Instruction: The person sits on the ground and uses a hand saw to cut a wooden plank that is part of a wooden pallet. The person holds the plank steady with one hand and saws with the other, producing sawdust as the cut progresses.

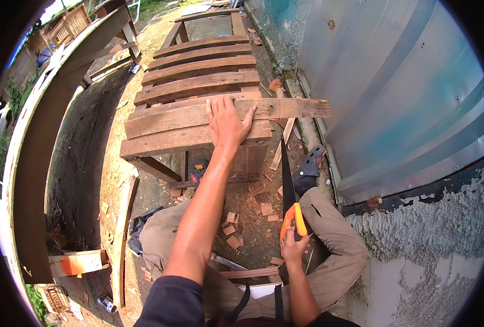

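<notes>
A weathered wooden board (171, 117) lies across the near end of a slatted wooden frame (198, 66). Its right end sticks out past the frame, and a thin line crosses it there. My left hand (226, 121) presses flat on the board, thumb and fingers spread. Down at the right, my right hand (293, 245) is closed around the orange handle of a handsaw (289, 185). The dark blade points away from me, its tip close below the overhanging end of the board. I cannot tell whether the tip touches the wood.
Several wood offcuts (232, 229) litter the ground between my legs. A corrugated metal sheet (383, 98) stands close on the right, above a rough wall (427, 218). On the left are a long wooden structure (34, 136), a loose plank (123, 245) and a can (107, 303).
</notes>
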Available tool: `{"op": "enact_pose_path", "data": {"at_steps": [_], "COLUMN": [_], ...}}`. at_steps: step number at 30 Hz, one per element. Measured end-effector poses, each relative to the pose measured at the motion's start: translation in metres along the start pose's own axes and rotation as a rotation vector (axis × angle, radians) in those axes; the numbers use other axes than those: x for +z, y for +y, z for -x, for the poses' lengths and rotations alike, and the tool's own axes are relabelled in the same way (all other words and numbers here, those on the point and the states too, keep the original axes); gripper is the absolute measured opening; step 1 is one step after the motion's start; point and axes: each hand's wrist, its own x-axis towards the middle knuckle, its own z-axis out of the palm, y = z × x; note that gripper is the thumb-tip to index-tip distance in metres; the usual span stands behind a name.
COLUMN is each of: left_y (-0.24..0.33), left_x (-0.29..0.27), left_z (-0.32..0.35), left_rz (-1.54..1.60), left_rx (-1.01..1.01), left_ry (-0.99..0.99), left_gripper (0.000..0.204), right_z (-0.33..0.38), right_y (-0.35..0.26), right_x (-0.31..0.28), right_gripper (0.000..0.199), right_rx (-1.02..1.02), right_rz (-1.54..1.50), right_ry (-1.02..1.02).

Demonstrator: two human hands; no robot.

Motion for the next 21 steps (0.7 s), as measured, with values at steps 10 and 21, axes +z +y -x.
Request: {"op": "enact_pose_path", "data": {"at_steps": [10,21], "left_y": [-0.008,0.000], "left_x": [0.002,-0.004], "left_z": [-0.003,0.000], "left_rz": [-0.049,-0.136], "left_rx": [0.042,0.199], "left_ry": [-0.013,-0.072], "left_gripper": [0.079,0.079], "right_z": [0.040,0.010], "right_y": [0.018,0.022], "right_x": [-0.036,-0.035], "right_gripper": [0.027,0.027], "right_rx": [-0.087,-0.241], "right_rz": [0.322,0.269], "right_ry": [-0.162,-0.092]}}
